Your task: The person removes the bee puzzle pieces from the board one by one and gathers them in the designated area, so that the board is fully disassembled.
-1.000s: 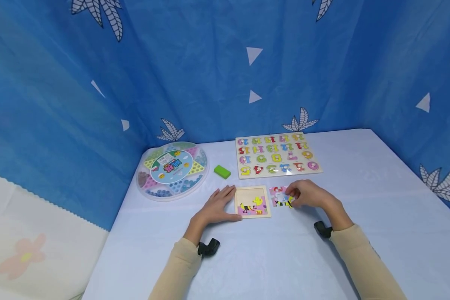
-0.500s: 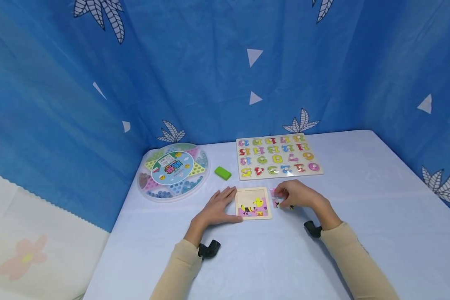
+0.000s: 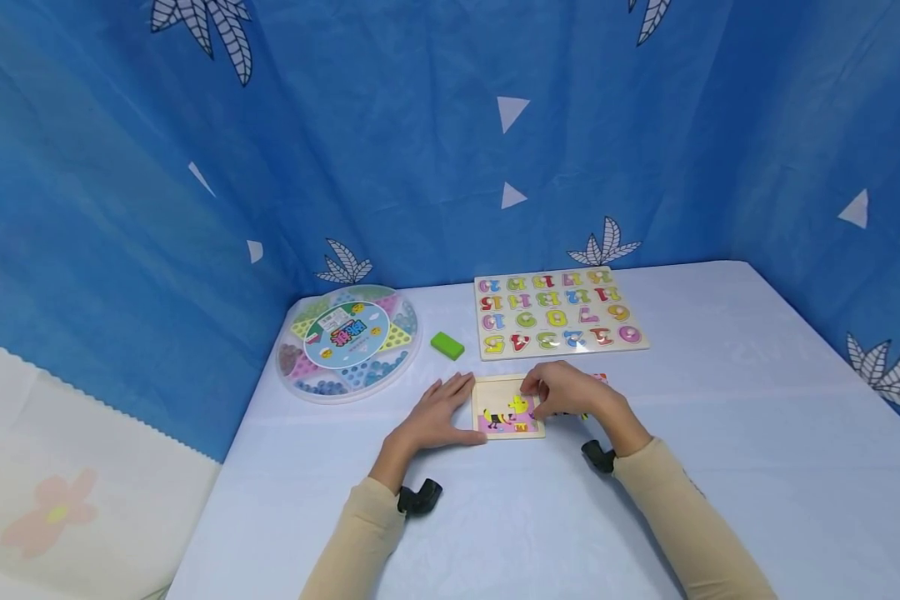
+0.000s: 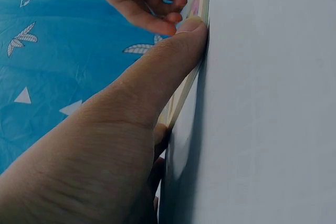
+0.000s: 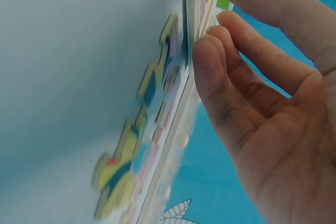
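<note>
Head view forward-down, wrist views close

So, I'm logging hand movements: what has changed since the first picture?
The right hand moved left, from the loose puzzle pieces to over the right side of the wooden tray; whether it grips a piece I can't tell. The left hand stayed at the tray's left edge; the number board and green block stayed put.
</note>
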`<state>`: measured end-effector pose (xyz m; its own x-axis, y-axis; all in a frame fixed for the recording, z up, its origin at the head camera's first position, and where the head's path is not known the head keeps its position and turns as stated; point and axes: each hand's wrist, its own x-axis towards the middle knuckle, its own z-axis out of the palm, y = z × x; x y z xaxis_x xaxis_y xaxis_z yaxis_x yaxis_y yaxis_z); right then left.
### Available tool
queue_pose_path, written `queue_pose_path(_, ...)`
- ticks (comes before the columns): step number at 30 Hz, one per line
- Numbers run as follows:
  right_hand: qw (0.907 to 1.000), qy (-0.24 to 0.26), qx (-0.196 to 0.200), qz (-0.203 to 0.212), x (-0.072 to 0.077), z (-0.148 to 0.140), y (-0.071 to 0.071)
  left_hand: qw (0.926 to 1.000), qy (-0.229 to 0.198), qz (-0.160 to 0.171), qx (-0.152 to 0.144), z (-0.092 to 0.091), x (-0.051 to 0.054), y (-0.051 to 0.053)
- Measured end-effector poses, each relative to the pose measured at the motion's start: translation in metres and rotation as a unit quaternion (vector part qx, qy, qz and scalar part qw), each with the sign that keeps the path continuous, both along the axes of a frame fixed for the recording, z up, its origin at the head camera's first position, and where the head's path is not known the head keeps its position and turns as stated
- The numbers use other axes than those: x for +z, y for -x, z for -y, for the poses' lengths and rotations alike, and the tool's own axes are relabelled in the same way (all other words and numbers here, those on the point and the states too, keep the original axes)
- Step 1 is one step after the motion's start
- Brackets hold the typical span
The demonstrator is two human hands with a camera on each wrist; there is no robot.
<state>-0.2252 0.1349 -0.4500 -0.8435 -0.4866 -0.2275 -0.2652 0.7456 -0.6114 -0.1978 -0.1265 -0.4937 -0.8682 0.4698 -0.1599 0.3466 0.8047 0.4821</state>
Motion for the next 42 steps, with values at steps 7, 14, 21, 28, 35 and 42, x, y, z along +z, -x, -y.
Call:
queue_pose_path(7, 0.9998, 0.010, 0.000, 0.015, -0.0015, 0.0066, -0.0003, 1.0000, 0.001, 0.005, -0.002, -0.0005, -0.0016, -0.0012)
queue_pose_path(14, 0.9998, -0.015, -0.010, 0.010, -0.0037, 0.0098, 0.0000, 1.0000, 0.006, 0.003, -0.004, -0.0012, -0.0027, -0.0021)
queue_pose_path(21, 0.9997, -0.018, -0.015, 0.012, -0.0049, 0.0103, 0.0006, 1.0000, 0.009, 0.002, 0.001, -0.0011, -0.0042, -0.0010)
queue_pose_path(28, 0.9997, -0.012, -0.008, 0.018, -0.0030, 0.0085, 0.0030, 0.9999, 0.014, -0.003, -0.002, -0.0005, -0.0030, 0.0012)
queue_pose_path(35, 0.9999, 0.005, 0.002, 0.010, 0.0024, 0.0075, 0.0034, 1.0000, 0.001, -0.003, -0.001, -0.0006, 0.0011, 0.0021)
queue_pose_path(42, 0.9999, 0.005, -0.001, 0.012, -0.0009, 0.0087, 0.0028, 1.0000, 0.003, -0.001, -0.005, 0.0000, -0.0005, 0.0017)
